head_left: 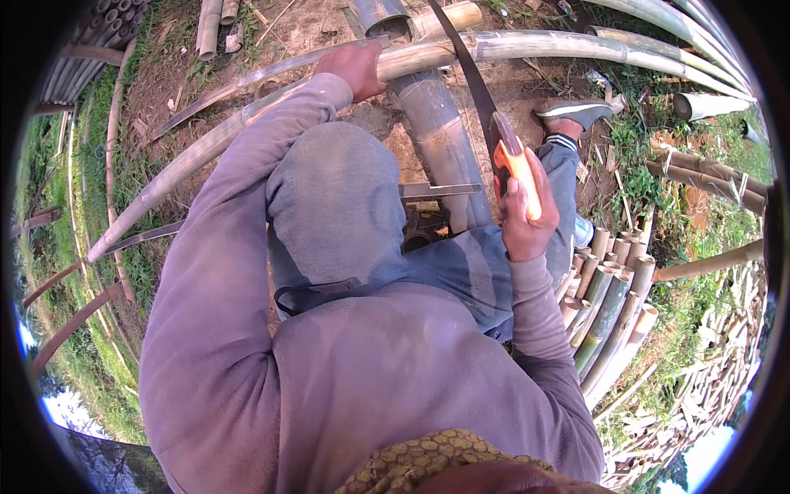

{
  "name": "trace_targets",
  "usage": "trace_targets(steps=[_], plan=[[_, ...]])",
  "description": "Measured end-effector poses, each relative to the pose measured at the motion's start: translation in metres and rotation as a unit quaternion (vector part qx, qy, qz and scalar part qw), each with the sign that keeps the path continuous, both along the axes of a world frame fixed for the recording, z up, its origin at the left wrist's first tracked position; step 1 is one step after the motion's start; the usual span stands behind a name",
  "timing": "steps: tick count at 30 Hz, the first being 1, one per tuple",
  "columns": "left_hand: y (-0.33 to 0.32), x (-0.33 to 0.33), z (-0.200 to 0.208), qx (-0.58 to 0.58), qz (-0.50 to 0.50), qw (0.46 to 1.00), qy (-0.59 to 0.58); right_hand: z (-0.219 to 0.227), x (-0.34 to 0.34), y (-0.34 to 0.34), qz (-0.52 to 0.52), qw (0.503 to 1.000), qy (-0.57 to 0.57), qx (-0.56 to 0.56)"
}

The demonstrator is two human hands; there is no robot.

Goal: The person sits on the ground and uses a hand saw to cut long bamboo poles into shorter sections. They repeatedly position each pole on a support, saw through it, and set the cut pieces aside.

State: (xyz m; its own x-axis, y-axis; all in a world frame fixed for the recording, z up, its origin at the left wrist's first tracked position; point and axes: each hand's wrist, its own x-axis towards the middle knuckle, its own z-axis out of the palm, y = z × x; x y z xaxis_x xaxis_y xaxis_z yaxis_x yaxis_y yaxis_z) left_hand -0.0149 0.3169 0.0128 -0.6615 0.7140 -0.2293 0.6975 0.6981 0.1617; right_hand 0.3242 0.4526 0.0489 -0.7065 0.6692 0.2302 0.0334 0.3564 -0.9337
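While the head camera looks down past a purple-grey sweatshirt, the right hand (525, 216) is wrapped tight around the orange handle of a hand saw (485, 115), fingers fully curled, thumb side toward the blade. From that grip the saw's dark blade runs up and slightly left, and its far part lies across a long pale bamboo pole (527, 45). So the saw's long axis points away from the person, nearly straight up the picture.

Farther out, at the end of a stretched sleeve, the left hand (355, 67) presses down on the same bamboo pole, fingers closed over its top, just left of where the blade crosses. That pole runs left to right across the top of the view, bending with the lens, and it rests over a thicker grey-green bamboo trunk (440, 136) that slants down toward the person's knees. The cut point sits between the two hands, closer to the left one.

Beside the right elbow stands a stack of cut bamboo sections (609, 296), ends up. One grey shoe (576, 109) is planted near the pole, on bare earth.
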Motion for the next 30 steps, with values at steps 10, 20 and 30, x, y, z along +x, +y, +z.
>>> trace_targets(steps=[10, 20, 30], plan=[[0.019, 0.002, 0.01, -0.016, -0.012, 1.0, -0.006, -0.011, -0.087, 0.035, -0.016, 1.0, 0.017, -0.011], [0.002, 0.004, -0.004, -0.002, -0.014, 1.0, 0.006, 0.011, 0.077, -0.015, 0.011, 1.0, -0.024, -0.013], [0.005, 0.004, 0.004, -0.005, -0.005, 1.0, -0.004, -0.014, -0.061, 0.014, -0.007, 1.0, 0.007, -0.008]])
